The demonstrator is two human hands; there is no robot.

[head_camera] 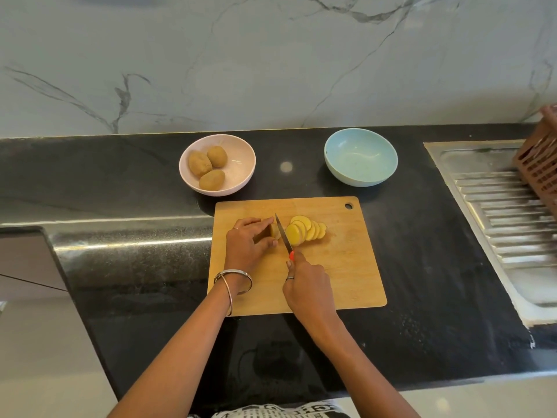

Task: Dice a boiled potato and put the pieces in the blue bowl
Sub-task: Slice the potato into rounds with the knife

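Observation:
A wooden cutting board (346, 267) lies on the black counter. My left hand (248, 241) holds the uncut end of a boiled potato (273, 230) down on it. Several yellow round slices (306, 230) lean in a row just to the right of the blade. My right hand (306, 285) grips a knife (283, 235) with a red handle, its blade standing between the potato end and the slices. The blue bowl (360, 156) sits beyond the board to the right with nothing in it.
A pink bowl (238, 173) holding three whole brown potatoes (208, 165) stands beyond the board to the left. A steel sink drainboard (500, 203) and a brown slotted basket (539, 164) are at the right. A marble wall rises behind the counter.

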